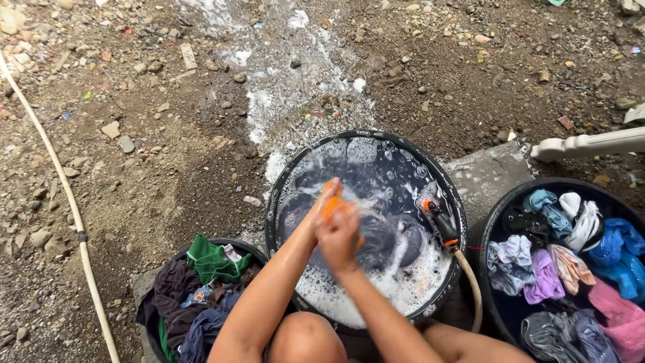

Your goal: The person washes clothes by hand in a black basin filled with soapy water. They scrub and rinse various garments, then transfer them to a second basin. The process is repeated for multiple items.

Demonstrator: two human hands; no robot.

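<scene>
Both hands, left hand [321, 202] and right hand [340, 236], were clamped on the orange cloth [330, 207], best rubbed over the soapy basin [282, 195], clothes tub [494, 222] at three o'clock.

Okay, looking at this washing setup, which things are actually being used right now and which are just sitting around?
In use:
left hand and right hand, both rubbing the small orange cloth
round black soapy wash basin
black-and-orange hose nozzle on its rim

Lying about:
black tub of dark clothes
black tub of wrung, coloured clothes
cream hose on the ground
</scene>
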